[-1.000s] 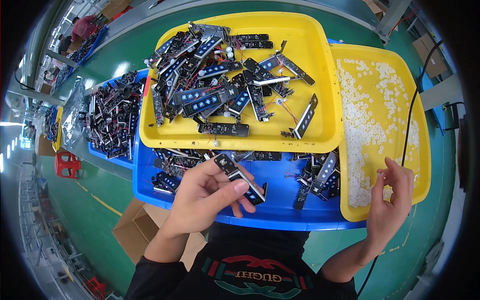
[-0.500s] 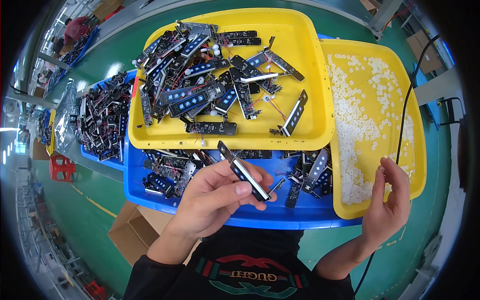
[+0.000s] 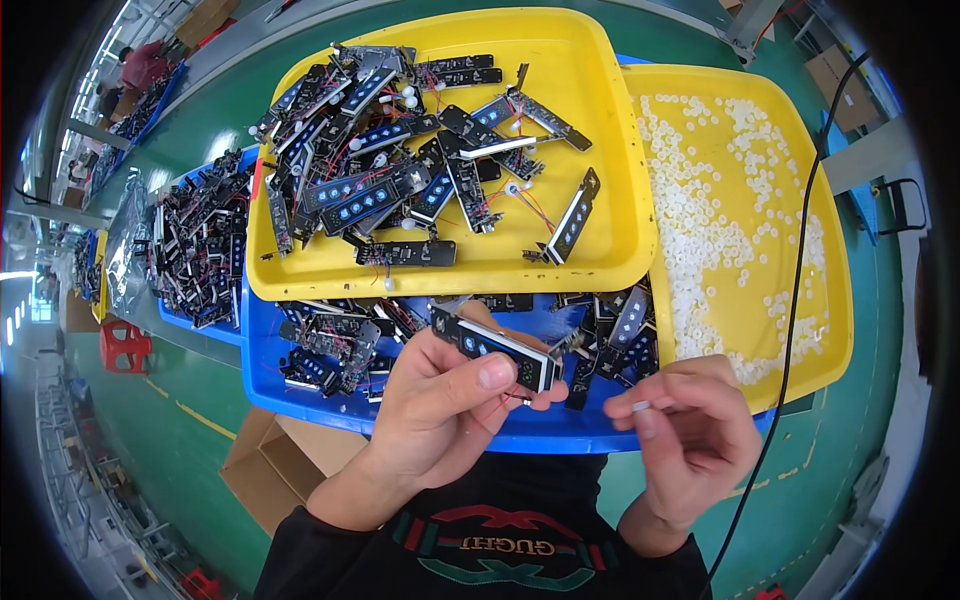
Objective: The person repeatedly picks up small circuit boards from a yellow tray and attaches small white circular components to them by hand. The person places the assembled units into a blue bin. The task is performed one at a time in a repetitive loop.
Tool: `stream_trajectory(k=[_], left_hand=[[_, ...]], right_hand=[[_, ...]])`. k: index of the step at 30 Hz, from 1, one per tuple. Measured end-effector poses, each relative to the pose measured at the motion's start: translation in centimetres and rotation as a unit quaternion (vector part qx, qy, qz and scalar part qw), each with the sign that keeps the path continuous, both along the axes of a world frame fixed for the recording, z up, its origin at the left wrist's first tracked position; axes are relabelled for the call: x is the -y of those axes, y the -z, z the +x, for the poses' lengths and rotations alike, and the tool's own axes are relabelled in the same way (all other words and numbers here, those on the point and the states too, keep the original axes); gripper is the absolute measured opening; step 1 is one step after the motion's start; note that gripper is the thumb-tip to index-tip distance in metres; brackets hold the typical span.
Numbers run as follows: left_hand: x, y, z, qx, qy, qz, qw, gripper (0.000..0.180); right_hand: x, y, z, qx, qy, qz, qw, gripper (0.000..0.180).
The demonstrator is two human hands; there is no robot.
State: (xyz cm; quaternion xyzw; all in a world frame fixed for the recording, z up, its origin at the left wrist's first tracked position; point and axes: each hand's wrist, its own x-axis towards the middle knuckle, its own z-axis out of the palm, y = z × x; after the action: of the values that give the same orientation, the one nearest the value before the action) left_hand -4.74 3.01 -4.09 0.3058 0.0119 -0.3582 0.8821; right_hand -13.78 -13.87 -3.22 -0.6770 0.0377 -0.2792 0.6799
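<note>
Over the front of the blue tray, my left hand (image 3: 420, 415) is closed around a slim black circuit board module (image 3: 487, 343) with blue icons and a white side strip. Its thumb presses on the module's face, and thin red wires hang below. To the right of it, my right hand (image 3: 705, 430) pinches a tiny white plastic ring (image 3: 640, 406) between thumb and fingertips, a short gap away from the module's right end. Loose white rings (image 3: 700, 235) like it lie scattered in the smaller yellow tray (image 3: 838, 345).
A large yellow tray (image 3: 600, 100) holds piled modules (image 3: 365, 200) with wires and rests on the blue tray (image 3: 540, 440), where more modules lie. Another blue bin of modules (image 3: 200, 240) stands left. A black cable (image 3: 790, 340) hangs across the right side; an open cardboard box (image 3: 270, 465) sits below.
My right hand has moved left from the ring tray toward the module, a white ring in its fingertips. My left hand has turned the module so its face and wires show more.
</note>
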Motion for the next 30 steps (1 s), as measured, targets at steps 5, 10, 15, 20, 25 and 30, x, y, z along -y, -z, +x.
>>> stream_trajectory(k=[5,10,15,20,25,30], left_hand=[[0.4,0.2,-0.3,0.016,-0.009,0.007,1.0,0.025],[1.2,1.2,-1.1,0.057,-0.065,0.011,0.996,0.03],[1.8,0.7,-1.3,0.002,-0.071,-0.058,0.996,0.019],[1.9,0.3,-1.4,-0.016,-0.062,-0.078,0.995,0.019],[1.7,0.3,-1.4,0.025,-0.047,-0.049,0.997,0.026],[1.6,0.3,-1.5,0.004,-0.038,-0.049,0.998,0.025]], right_hand=[[-1.4,0.8,0.3,0.004,-0.066,0.189,0.98,0.025],[-2.0,1.4,0.2,0.03,-0.062,0.085,0.994,0.028],[-2.4,1.9,0.4,0.065,-0.037,-0.038,0.996,0.029],[-3.0,1.7,0.8,0.061,-0.015,-0.021,0.998,0.029],[-3.3,2.1,0.9,0.054,-0.013,0.039,0.998,0.027],[-3.4,2.3,0.6,0.046,-0.016,0.054,0.997,0.024]])
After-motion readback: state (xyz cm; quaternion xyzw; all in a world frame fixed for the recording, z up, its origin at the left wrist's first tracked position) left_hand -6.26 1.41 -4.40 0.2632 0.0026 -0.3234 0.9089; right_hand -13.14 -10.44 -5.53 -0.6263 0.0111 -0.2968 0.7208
